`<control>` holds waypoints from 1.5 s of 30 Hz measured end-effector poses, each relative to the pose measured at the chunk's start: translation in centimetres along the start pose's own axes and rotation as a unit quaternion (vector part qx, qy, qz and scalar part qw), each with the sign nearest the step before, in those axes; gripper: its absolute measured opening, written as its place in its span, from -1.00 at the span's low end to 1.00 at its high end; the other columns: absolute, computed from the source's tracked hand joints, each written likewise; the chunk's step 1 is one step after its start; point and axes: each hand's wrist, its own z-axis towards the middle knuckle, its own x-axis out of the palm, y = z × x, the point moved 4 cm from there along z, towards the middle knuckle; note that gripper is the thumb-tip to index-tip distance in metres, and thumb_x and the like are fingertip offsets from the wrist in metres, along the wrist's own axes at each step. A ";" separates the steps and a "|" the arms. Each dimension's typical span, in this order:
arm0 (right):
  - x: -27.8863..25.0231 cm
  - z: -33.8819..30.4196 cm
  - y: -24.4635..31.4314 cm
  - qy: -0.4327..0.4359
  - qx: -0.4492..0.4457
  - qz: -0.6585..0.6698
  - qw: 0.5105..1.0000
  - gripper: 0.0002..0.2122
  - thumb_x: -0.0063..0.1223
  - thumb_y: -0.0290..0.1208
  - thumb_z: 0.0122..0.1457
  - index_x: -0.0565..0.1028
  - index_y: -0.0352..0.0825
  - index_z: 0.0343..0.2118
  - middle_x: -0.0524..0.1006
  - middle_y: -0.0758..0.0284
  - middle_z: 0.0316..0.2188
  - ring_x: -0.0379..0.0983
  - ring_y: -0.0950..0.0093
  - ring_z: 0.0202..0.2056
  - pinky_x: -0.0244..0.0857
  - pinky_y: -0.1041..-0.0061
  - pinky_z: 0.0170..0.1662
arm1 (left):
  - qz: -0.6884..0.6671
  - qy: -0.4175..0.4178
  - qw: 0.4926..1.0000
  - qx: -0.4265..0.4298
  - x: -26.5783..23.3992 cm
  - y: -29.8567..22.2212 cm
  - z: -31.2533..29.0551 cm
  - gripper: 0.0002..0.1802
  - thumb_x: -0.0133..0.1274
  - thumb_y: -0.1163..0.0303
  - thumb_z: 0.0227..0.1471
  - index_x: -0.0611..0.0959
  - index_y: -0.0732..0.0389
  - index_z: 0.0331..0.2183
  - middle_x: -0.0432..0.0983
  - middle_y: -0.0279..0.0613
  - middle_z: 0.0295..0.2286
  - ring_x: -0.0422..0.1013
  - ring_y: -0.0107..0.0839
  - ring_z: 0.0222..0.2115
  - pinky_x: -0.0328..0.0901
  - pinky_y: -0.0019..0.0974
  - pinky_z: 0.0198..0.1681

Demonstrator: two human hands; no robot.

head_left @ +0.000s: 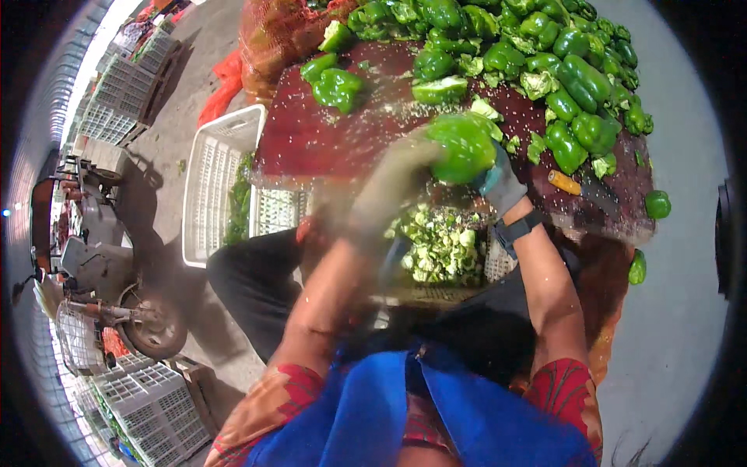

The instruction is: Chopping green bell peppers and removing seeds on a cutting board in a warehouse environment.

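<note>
Green pepper (pixel 464 146) gripped in gloved R hand (pixel 500 184) above crate of cut scraps (pixel 440 245), blurred L hand (pixel 393 180) touching it, grip can't tell, red table (pixel 311 140) w/ peppers behind.

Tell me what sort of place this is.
Probably an outdoor produce yard or market work area: a dark red table heaped with green bell peppers, white plastic crates on bare pavement, and a parked cart or tricycle nearby.

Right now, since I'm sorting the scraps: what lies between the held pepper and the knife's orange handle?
In the head view, the gloved right hand gripping the pepper, then wet red board with pale pepper trimmings, up to the handle.
</note>
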 end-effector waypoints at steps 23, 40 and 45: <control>-5.9 -0.2 -5.1 -0.061 0.116 0.264 0.956 -0.62 -0.18 -0.28 0.30 0.38 -0.37 0.09 0.50 0.31 -0.05 0.46 0.52 -0.12 0.38 0.52 -0.09 | 0.112 -0.160 0.979 0.053 1.2 -4.5 1.6 -0.58 0.20 0.48 -0.16 0.50 0.22 -0.17 0.51 -0.08 -0.21 0.48 -0.25 -0.20 0.38 -0.23 -0.13; -0.4 -0.9 6.7 -0.127 0.145 -0.030 0.981 -0.55 -0.14 -0.08 0.32 0.41 -0.34 0.09 0.51 0.26 -0.05 0.49 0.47 -0.11 0.35 0.52 -0.09 | 0.332 -0.283 0.889 -0.141 -25.7 -1.7 -10.2 -0.59 0.16 0.42 -0.11 0.58 0.23 -0.13 0.58 0.00 -0.28 0.50 -0.10 -0.25 0.38 -0.17 -0.21; 0.1 0.2 6.1 -0.147 0.170 0.047 0.973 -0.56 -0.15 -0.11 0.32 0.40 -0.34 0.09 0.52 0.26 -0.07 0.50 0.44 -0.11 0.37 0.49 -0.11 | 0.662 -0.182 0.691 -0.225 -29.9 -2.4 -12.9 -0.66 0.09 0.34 -0.06 0.61 0.26 -0.20 0.55 0.08 -0.26 0.50 -0.01 -0.24 0.35 -0.14 -0.15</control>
